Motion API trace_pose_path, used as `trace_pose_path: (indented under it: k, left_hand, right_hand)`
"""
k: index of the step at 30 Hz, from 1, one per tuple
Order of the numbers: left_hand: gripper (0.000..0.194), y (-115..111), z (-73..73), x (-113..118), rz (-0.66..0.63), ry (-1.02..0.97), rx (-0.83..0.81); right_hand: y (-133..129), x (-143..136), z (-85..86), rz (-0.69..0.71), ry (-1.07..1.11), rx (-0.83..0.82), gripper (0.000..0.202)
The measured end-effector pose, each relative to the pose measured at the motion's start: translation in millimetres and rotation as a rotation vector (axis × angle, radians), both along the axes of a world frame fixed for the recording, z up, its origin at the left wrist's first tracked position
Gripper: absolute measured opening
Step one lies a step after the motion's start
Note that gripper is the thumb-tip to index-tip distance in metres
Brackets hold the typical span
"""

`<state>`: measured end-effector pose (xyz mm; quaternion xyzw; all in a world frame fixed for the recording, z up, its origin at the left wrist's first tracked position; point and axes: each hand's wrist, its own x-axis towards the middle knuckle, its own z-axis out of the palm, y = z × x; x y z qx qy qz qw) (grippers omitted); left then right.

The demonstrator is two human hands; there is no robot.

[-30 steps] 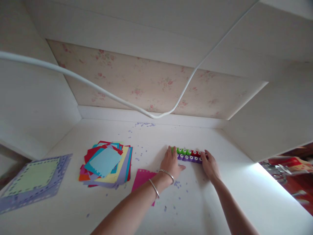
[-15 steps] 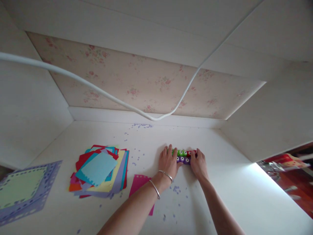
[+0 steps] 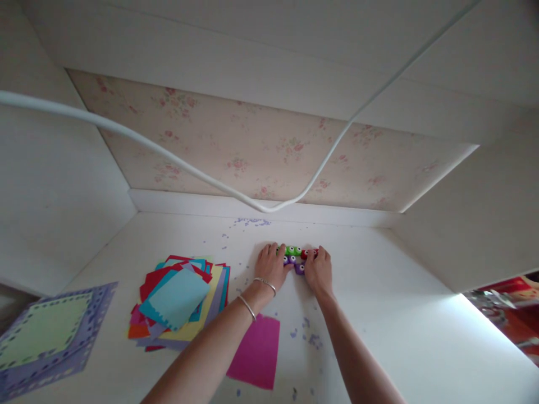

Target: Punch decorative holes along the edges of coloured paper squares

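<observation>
Two short rows of small glossy blocks with white eye-like dots lie on the white tabletop. Green blocks (image 3: 293,250) and a red block (image 3: 310,253) form the far row; purple blocks (image 3: 300,269) form the near row. My left hand (image 3: 272,265), with two silver bangles on its wrist, is closed over the left end, on green and purple blocks. At the right end, my right hand (image 3: 319,271) grips the red block and a purple one. Fingers hide both ends. A magenta paper sheet (image 3: 255,353) lies below my left wrist.
A pile of coloured paper (image 3: 174,294) sits to the left. Farther left are purple and pale green sheets (image 3: 50,331) with punched edges. Purple paper bits (image 3: 314,340) are scattered about. A white cable (image 3: 265,209) hangs across the view before the floral back wall (image 3: 236,146).
Both hands have shifted left and slightly away from me with the blocks. The rows, close together before, now show a gap between the left and right ends. More magenta paper shows.
</observation>
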<state>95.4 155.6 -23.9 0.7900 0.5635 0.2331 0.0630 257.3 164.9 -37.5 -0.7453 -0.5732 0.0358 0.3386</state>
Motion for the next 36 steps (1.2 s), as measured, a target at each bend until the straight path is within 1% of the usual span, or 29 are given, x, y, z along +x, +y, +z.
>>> trace_pose_path:
  k: [3,11,14,16,19,21,23,25,28,29,30,31,33,34,35,36]
  left_hand:
    - [0.057,15,1.1,-19,0.033,0.016,0.011]
    - [0.053,65,-6.0,-67,0.08,0.036,0.033]
    - [0.051,84,-8.0,-85,0.077,0.038,0.037]
    - [0.049,94,-8.7,-96,0.079,0.037,0.039]
    - [0.047,105,-9.5,-111,0.084,0.03,0.037]
    - [0.047,108,-10.2,-118,0.081,0.023,0.033]
    - [0.05,108,-10.8,-122,0.077,0.012,0.028]
    - [0.056,105,-10.4,-125,0.078,-0.002,0.024]
    - [0.07,98,-6.2,-134,0.071,-0.027,0.023]
    - [0.071,95,-3.9,-139,0.064,-0.036,0.025]
    - [0.069,93,-1.3,-145,0.058,-0.045,0.027]
    - [0.063,91,1.3,-153,0.051,-0.052,0.028]
    - [0.045,89,6.1,-172,0.049,-0.06,0.021]
    - [0.036,88,8.0,-181,0.048,-0.058,0.012]
    - [0.031,87,9.6,-189,0.041,-0.053,0.004]
    - [0.03,86,10.8,-196,0.026,-0.046,-0.002]
  right_hand:
    - [17,-24,2.2,0.057,-0.058,0.018,0.047]
    - [58,-85,3.6,0.086,-0.106,0.025,0.032]
    - [76,-107,3.3,0.052,-0.095,0.022,0.032]
    - [87,-120,2.7,0.022,-0.076,0.02,0.036]
    - [100,-136,1.2,-0.004,-0.044,0.019,0.042]
    - [105,-142,0.3,-0.002,-0.024,0.026,0.044]
    - [108,-144,0.2,0.014,-0.006,0.041,0.043]
    - [108,-141,1.3,0.046,0.009,0.065,0.041]
    - [103,-126,4.1,0.095,0.036,0.11,0.04]
    - [99,-118,4.5,0.101,0.048,0.124,0.041]
    - [94,-111,4.4,0.101,0.062,0.136,0.044]
    - [88,-103,3.5,0.098,0.075,0.145,0.046]
    - [74,-89,-0.2,0.118,0.096,0.164,0.05]
    - [68,-84,-2.7,0.153,0.099,0.18,0.05]
    - [62,-81,-5.3,0.204,0.094,0.2,0.05]
    - [57,-79,-7.5,0.258,0.082,0.217,0.05]
